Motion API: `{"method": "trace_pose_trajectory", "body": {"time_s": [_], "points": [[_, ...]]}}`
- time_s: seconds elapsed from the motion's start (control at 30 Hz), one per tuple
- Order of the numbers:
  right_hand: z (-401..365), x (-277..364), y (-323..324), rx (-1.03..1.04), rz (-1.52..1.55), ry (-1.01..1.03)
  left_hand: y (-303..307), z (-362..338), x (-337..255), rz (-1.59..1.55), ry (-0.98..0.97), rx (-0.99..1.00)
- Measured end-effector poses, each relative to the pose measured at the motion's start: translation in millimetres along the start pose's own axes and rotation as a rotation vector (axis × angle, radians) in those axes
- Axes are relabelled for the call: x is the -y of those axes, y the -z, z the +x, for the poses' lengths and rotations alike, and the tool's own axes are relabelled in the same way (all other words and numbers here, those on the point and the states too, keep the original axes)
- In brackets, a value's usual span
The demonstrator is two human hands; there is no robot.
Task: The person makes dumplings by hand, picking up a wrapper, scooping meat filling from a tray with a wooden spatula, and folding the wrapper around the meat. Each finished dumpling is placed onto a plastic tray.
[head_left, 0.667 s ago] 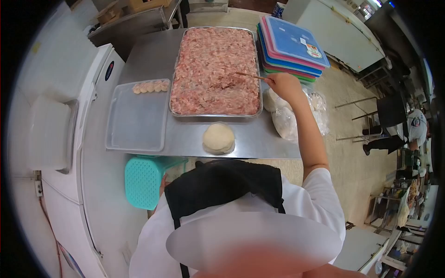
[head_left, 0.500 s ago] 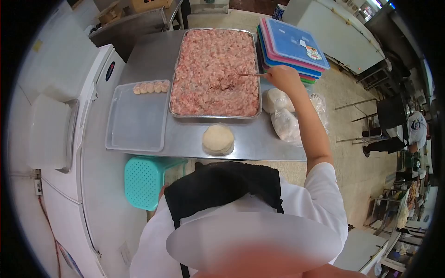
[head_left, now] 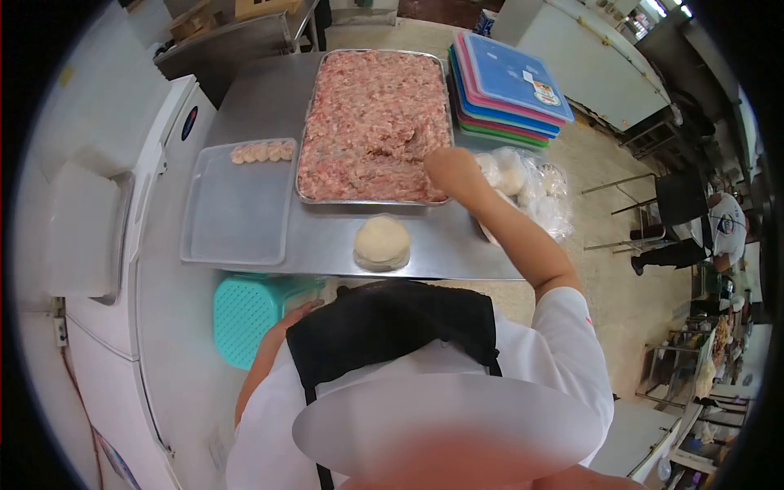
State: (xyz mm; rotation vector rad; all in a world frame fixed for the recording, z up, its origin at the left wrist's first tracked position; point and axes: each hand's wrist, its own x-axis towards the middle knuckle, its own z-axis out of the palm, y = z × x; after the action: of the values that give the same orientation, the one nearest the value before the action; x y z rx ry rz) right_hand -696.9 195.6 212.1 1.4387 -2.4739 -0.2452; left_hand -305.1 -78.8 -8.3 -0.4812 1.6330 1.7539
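My right hand (head_left: 451, 173) is closed in a fist over the lower right part of a large metal tray (head_left: 371, 202) full of ground meat (head_left: 371, 106). The thin utensil it grips is mostly hidden now. Smeared hollows mark the meat beside the fist. Below the table edge, my left hand (head_left: 304, 313) is partly visible near a teal perforated stool (head_left: 245, 322); its fingers are unclear. A stack of round pale dough wrappers (head_left: 382, 240) lies in front of the tray. Small filled dumplings (head_left: 261, 152) form a row at the top of a clear plastic tray (head_left: 237, 212).
Stacked colored lids (head_left: 514, 73) stand at the table's back right. Clear plastic bags with pale dough (head_left: 535, 192) lie beside my right forearm. A white appliance (head_left: 175, 135) borders the left side. Another person (head_left: 723, 229) is farther off at right, near a dark chair (head_left: 682, 196).
My right hand has moved left and down, from beside the lids to over the meat's lower right. The utensil is no longer plainly visible. My left hand and forearm have come into view.
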Motion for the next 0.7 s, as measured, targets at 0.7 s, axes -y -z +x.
{"method": "trace_pose_trajectory", "body": {"time_s": [0.7], "points": [[-13.3,-17.2,8.6,-0.023,0.228,-0.296,-67.5,54.8,-290.9,1.117,-0.834,-0.065]]}}
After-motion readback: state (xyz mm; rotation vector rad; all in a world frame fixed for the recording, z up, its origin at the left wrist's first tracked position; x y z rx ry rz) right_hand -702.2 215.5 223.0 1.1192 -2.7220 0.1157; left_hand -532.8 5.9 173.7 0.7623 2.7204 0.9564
